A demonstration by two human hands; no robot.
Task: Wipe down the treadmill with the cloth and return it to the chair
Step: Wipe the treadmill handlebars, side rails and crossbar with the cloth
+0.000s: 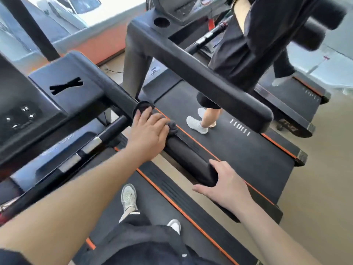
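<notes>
**Treadmill (177,192):** The person stands on its belt (107,217), with both shoes (129,196) visible. The console (57,88) is at the front left. The padded handrail (189,157) runs along the right edge, from the console back toward the person.

**Cloth (172,127):** It is dark grey and lies on top of the handrail at its front end, just behind the round cap where the rail joins the console. Most of it is covered by the hand. A bunched edge shows on the right side.

**Left hand (149,134):** It is laid palm down over the cloth, pressing it onto the rail. The fingers are extended and slightly spread, not clenched.

**Right hand (227,186):** It holds the rear end of the same handrail. The fingers are wrapped over the top of the rounded tip and the thumb reaches along its near side. It is well apart from the cloth.

**Surroundings:** A second treadmill (248,159) stands directly to the right, with a strip of floor between the two. Another person (244,54) in dark clothing and white shoes is on its belt.
</notes>
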